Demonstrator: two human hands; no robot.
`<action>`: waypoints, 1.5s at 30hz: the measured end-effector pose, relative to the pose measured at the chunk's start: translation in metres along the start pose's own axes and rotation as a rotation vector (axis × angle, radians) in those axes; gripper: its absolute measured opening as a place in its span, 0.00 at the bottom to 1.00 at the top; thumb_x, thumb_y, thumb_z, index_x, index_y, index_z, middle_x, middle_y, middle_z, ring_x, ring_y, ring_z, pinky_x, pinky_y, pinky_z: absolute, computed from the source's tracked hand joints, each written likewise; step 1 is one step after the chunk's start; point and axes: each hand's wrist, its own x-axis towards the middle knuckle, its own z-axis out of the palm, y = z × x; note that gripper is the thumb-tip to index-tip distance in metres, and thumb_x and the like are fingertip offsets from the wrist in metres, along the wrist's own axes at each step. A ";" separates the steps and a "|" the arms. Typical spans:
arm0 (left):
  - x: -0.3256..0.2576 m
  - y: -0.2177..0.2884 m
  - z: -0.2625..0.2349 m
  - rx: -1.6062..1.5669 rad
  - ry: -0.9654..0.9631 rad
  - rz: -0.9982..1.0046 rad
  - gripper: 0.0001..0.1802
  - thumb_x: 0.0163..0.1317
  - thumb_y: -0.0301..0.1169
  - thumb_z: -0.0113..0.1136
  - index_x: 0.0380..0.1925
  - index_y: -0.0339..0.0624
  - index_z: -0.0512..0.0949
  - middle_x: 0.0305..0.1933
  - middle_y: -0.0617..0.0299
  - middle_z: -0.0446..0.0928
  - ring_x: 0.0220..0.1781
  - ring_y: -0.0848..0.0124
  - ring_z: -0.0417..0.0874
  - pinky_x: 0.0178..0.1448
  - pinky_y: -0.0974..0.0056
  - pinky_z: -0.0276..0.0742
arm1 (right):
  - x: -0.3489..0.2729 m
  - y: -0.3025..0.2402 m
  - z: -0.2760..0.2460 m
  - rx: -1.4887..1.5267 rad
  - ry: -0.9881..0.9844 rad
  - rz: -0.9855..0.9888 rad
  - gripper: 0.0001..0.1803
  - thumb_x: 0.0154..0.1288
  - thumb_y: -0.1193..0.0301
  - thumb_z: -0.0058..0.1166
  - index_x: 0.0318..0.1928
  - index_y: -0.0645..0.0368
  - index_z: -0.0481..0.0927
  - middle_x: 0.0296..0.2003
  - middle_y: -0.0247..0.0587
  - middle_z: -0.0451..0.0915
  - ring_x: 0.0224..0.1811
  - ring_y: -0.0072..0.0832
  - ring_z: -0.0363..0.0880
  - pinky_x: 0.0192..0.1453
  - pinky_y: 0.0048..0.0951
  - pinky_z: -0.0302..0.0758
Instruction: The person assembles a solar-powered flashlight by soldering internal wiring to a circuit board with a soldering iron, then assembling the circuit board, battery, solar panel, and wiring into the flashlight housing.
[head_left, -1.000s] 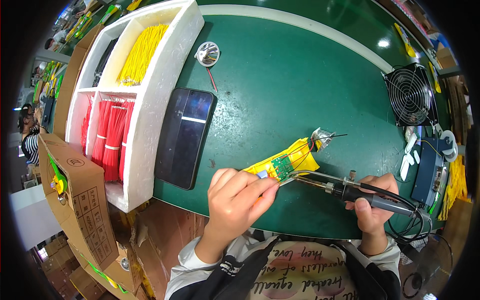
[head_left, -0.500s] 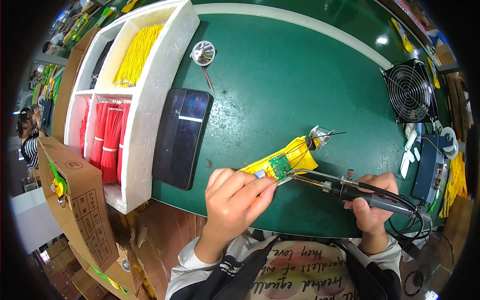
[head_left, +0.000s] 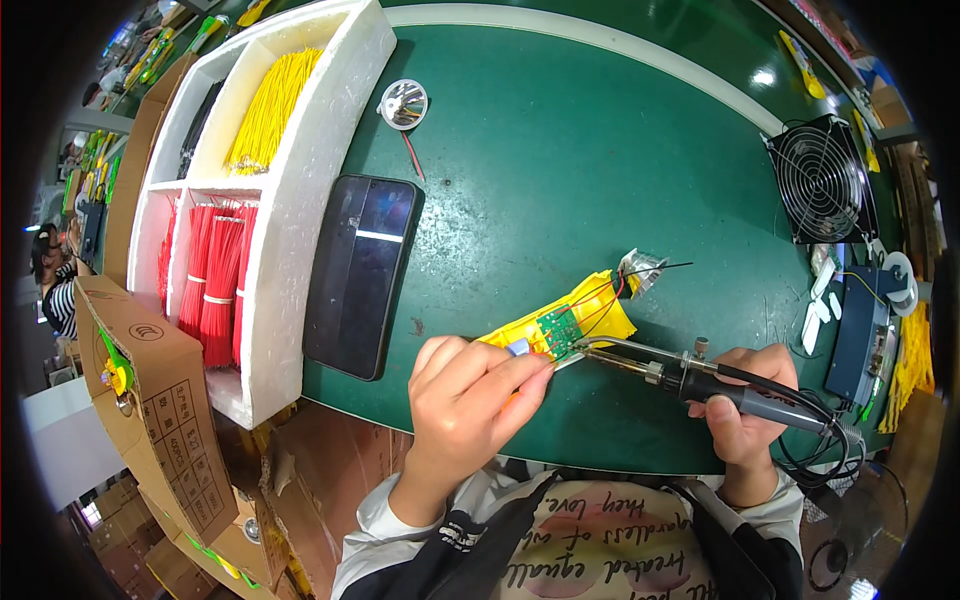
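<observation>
1. Two hands are at work apart from each other near the near edge of the green table (head_left: 560,150).
2. The left hand (head_left: 475,390) has its thumb and fingers pinched together on a thin pale strip (head_left: 569,361), just beside the yellow casing (head_left: 610,318); whether it also grips the casing cannot be told.
3. The right hand (head_left: 750,400) is wrapped around the grey handle of a soldering iron (head_left: 770,405), which points left.
4. The iron's tip is at the near edge of the green circuit board (head_left: 560,330); actual contact is too small to tell.
5. That board lies in the casing, between the hands and slightly farther off, with thin red and black wires by it.
6. A silvery piece (head_left: 642,270) lies by the casing's far right end.
7. Left of them rest a dark phone (head_left: 360,280) and a white foam box (head_left: 320,150) holding red, yellow and black wires.
8. Far left is a round reflector (head_left: 404,104); on the right stands a black fan (head_left: 822,180).
</observation>
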 end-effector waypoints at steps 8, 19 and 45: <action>-0.001 -0.001 0.000 0.001 -0.004 0.001 0.12 0.38 0.23 0.71 0.26 0.45 0.82 0.24 0.68 0.73 0.24 0.69 0.72 0.31 0.65 0.65 | 0.000 0.001 0.001 0.010 0.000 -0.010 0.19 0.56 0.68 0.64 0.34 0.62 0.65 0.22 0.41 0.77 0.23 0.22 0.74 0.26 0.21 0.71; 0.000 0.001 0.000 -0.011 -0.010 -0.027 0.12 0.38 0.23 0.72 0.26 0.45 0.82 0.24 0.68 0.74 0.24 0.70 0.72 0.31 0.65 0.64 | 0.001 0.000 -0.005 0.098 0.146 -0.062 0.18 0.58 0.71 0.61 0.36 0.66 0.63 0.22 0.47 0.75 0.19 0.22 0.74 0.22 0.20 0.72; 0.002 0.000 0.004 0.065 0.014 0.034 0.09 0.40 0.23 0.70 0.23 0.42 0.80 0.22 0.64 0.74 0.24 0.67 0.73 0.30 0.65 0.66 | -0.003 0.000 -0.020 0.103 0.195 -0.121 0.16 0.59 0.70 0.60 0.35 0.65 0.64 0.20 0.45 0.74 0.18 0.21 0.73 0.22 0.19 0.71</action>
